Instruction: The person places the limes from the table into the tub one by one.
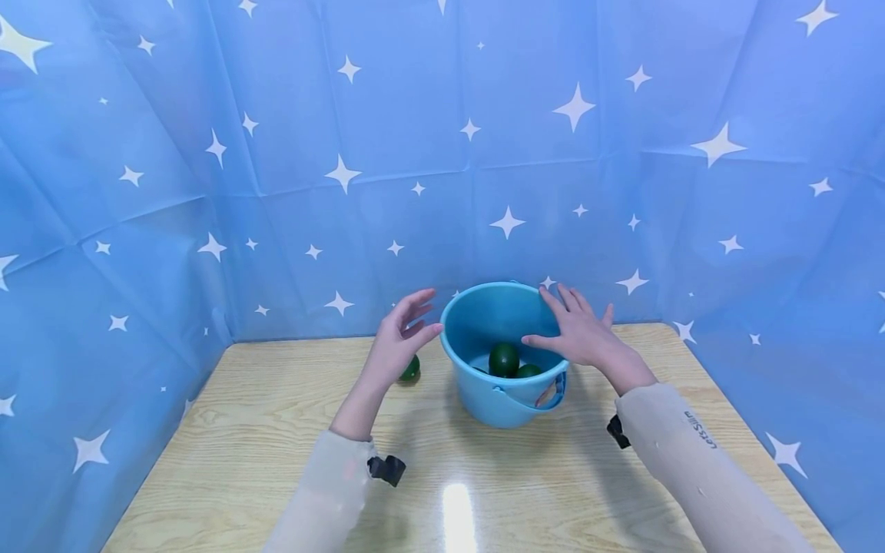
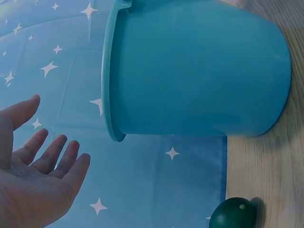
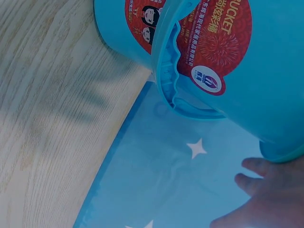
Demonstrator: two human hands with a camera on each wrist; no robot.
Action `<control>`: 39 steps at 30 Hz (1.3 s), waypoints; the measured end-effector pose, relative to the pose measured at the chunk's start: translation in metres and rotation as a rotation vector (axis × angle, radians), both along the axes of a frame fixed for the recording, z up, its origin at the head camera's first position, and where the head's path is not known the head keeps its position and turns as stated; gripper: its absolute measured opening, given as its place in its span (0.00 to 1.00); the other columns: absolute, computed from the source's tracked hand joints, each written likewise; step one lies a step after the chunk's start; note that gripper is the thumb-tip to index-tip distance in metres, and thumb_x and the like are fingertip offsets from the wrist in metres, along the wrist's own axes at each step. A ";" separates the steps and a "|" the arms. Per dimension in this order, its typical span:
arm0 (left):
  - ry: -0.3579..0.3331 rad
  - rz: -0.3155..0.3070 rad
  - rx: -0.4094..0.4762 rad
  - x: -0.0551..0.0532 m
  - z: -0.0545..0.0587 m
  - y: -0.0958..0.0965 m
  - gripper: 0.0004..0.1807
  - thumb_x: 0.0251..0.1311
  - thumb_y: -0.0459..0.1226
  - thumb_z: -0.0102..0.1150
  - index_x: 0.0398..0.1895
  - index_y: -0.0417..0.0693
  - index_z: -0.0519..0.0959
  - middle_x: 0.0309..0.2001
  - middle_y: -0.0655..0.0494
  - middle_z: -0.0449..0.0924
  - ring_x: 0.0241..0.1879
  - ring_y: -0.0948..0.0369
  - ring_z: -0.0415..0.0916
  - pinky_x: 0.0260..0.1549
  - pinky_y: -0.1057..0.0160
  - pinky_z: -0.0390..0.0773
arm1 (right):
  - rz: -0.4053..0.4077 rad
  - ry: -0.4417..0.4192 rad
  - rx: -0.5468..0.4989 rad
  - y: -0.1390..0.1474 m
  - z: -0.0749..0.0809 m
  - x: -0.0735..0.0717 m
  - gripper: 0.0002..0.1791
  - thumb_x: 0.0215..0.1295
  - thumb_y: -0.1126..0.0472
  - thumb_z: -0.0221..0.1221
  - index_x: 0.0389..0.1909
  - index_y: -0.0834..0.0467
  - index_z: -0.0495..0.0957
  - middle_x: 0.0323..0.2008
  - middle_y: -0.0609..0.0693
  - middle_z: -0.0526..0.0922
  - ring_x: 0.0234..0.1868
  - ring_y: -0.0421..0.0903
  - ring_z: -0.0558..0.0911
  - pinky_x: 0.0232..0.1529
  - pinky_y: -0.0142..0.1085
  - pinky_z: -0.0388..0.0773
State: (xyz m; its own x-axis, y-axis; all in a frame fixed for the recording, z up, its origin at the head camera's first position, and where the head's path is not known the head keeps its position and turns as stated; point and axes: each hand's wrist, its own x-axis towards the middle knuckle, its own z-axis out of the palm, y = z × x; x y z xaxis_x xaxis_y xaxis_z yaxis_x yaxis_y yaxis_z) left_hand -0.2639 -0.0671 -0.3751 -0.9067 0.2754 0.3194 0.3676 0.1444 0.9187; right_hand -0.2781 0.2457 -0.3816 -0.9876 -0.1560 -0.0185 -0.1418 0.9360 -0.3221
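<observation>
A light-blue plastic bucket (image 1: pixel 499 399) stands upright on the table, with smooth dark green fruits (image 1: pixel 504 359) lying inside it. Just off its left rim is my left hand (image 1: pixel 396 343), fingers loosely bent and holding nothing. In the left wrist view that hand (image 2: pixel 45 178) is palm up, apart from the bucket (image 2: pixel 199 71). My right hand (image 1: pixel 581 332) is at the right rim, fingers spread; whether it touches the rim I cannot tell. Another dark green fruit (image 1: pixel 411 369), partly behind the left wrist, lies on the table; the left wrist view shows its pale spot.
The bucket's handle (image 3: pixel 167 78) hangs down on its near right side, over a red label (image 3: pixel 211 47). A wooden table (image 1: pixel 263 430) lies underneath. Blue star-printed cloth (image 1: pixel 429 123) hangs behind and along both sides.
</observation>
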 end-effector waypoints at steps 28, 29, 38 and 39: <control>-0.016 0.059 -0.071 -0.010 -0.024 -0.017 0.31 0.67 0.42 0.62 0.72 0.52 0.68 0.73 0.49 0.66 0.73 0.48 0.64 0.73 0.47 0.63 | -0.005 0.014 0.014 0.000 0.000 0.000 0.57 0.61 0.27 0.56 0.80 0.53 0.43 0.79 0.66 0.41 0.78 0.70 0.40 0.64 0.81 0.27; -0.018 0.061 -0.073 -0.011 -0.025 -0.018 0.31 0.67 0.42 0.62 0.72 0.52 0.67 0.73 0.49 0.66 0.73 0.48 0.64 0.73 0.47 0.62 | -0.005 0.014 0.013 0.000 0.000 0.000 0.57 0.61 0.27 0.56 0.80 0.53 0.43 0.79 0.66 0.41 0.78 0.70 0.39 0.64 0.81 0.27; -0.038 0.081 -0.089 -0.015 -0.033 -0.022 0.31 0.67 0.39 0.61 0.72 0.47 0.67 0.73 0.46 0.65 0.73 0.46 0.63 0.74 0.46 0.62 | -0.007 0.016 0.012 0.000 -0.001 -0.001 0.58 0.60 0.27 0.56 0.80 0.53 0.43 0.79 0.66 0.41 0.78 0.70 0.39 0.64 0.81 0.27; -0.042 0.085 -0.092 -0.016 -0.034 -0.023 0.30 0.68 0.39 0.61 0.72 0.47 0.67 0.73 0.46 0.65 0.73 0.46 0.63 0.74 0.46 0.62 | -0.007 0.015 0.012 0.000 -0.001 -0.001 0.58 0.60 0.27 0.56 0.80 0.53 0.43 0.79 0.66 0.41 0.78 0.70 0.40 0.64 0.81 0.27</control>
